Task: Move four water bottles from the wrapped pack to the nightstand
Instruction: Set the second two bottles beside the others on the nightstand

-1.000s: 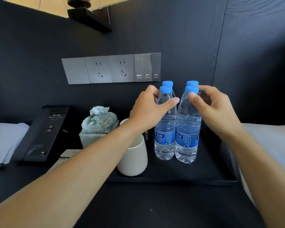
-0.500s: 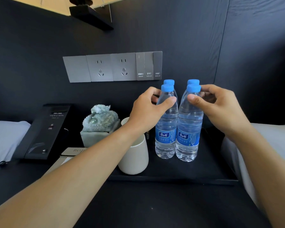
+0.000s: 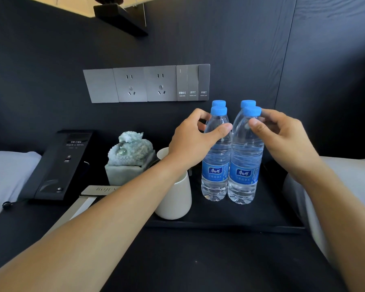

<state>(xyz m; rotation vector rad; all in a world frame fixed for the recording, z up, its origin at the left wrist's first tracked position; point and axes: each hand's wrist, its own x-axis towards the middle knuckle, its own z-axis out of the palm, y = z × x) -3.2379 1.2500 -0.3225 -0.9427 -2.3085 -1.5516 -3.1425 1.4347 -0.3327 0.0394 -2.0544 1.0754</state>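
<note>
Four clear water bottles with blue caps stand in a tight square on a black tray (image 3: 219, 221) on the dark nightstand (image 3: 198, 260). My left hand (image 3: 192, 142) grips the shoulder of the front left bottle (image 3: 215, 169), thumb in front, fingers behind. The front right bottle (image 3: 245, 169) is held just under its cap by my right hand (image 3: 282, 135). Of the two rear bottles only the caps show, the rear left cap (image 3: 218, 103) and the rear right cap (image 3: 248, 103). No wrapped pack is in view.
A white cup (image 3: 175, 199) stands on the tray just left of the bottles, under my left forearm. Further left are a jade figurine (image 3: 131, 150) and a black phone (image 3: 59, 165). White bedding (image 3: 346, 182) lies to the right, and a socket panel (image 3: 145, 84) sits on the wall.
Both hands stay on the two front bottles, which stand in the same place on the tray. Only the view has shifted slightly.
</note>
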